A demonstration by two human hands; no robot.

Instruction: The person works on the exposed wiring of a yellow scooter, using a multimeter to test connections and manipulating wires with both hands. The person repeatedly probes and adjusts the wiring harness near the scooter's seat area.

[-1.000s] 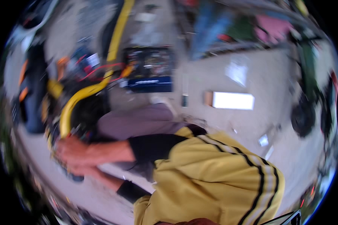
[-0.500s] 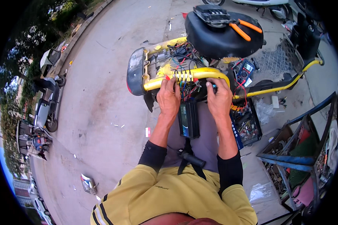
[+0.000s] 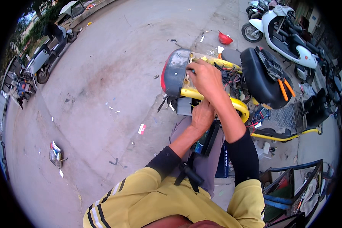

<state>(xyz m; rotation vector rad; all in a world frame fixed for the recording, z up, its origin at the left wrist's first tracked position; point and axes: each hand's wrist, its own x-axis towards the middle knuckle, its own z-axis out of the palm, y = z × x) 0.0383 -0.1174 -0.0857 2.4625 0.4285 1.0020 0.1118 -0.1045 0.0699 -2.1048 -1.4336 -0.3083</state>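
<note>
My right hand (image 3: pixel 204 78) is at the black rear end (image 3: pixel 174 72) of a yellow scooter frame (image 3: pixel 239 108), fingers closed on a small blue object, partly hidden by them. Below it, my left hand (image 3: pixel 203 114) is at the lower yellow rail, its fingers curled around something that my right forearm and the frame hide. Bundled wires (image 3: pixel 228 76) show inside the frame. A black box (image 3: pixel 201 143) lies between my legs, below my hands. The detached black seat (image 3: pixel 256 81) rests on the scooter with orange-handled pliers (image 3: pixel 285 89) on it, and a multimeter (image 3: pixel 260 116) sits beside it.
White scooters (image 3: pixel 277 41) are parked at back right, a grey scooter (image 3: pixel 45 60) at left. A red helmet (image 3: pixel 224 38) lies on the pavement (image 3: pixel 102 95). A metal rack (image 3: pixel 277 197) stands at lower right, a small metal item (image 3: pixel 56 155) at left.
The view has swung from blur onto the scooter. Since half a second ago, my right hand has moved up and left to the rear end, crossing above my left hand.
</note>
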